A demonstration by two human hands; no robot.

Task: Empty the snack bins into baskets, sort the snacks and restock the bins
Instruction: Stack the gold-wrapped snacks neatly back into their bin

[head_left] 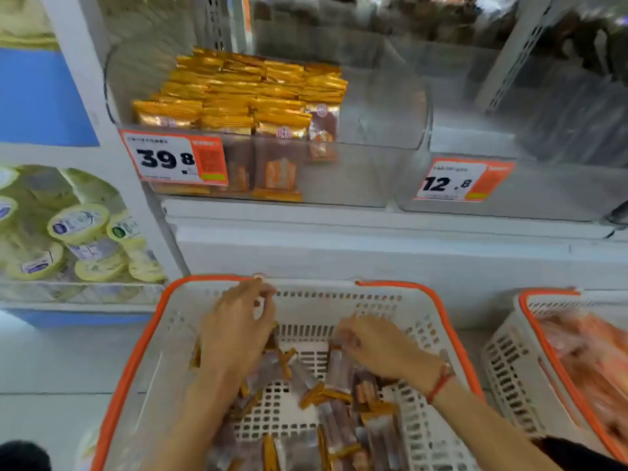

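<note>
Reaching into the white basket (163,338) w/ orange rim, both hands work among loose snack packs (334,399), which lie scattered over the perforated bottom: clear wrappers, brownish contents, gold-orange ends. Left hand (234,331) sits toward the far-left part of the basket, fingers curled, fingertips drawn together near the back wall; looks like it pinches a pack end, but motion blur means I can't tell for sure what's in it. Right hand (377,345) is lower & to the right, fingers curled round the top of one upright-ish pack (336,362). Hands are apart, not touching each other. Red string bracelet (440,384) on the right wrist. Above, on the shelf, the clear bin (370,178) at left carries a price tag (175,158) reading 39.8 and is partly restocked: matching gold-topped packs (244,93) stand in tidy rows filling its left portion, right portion bare. Next bin (557,195) to the right has a 12.8 tag (464,180); contents not discernible. Second basket (509,368), same type, sits at far right holding pinkish-orange packs (588,355), blurred. Shelf at far left holds round pale-green tubs (78,222) w/ labels.
</note>
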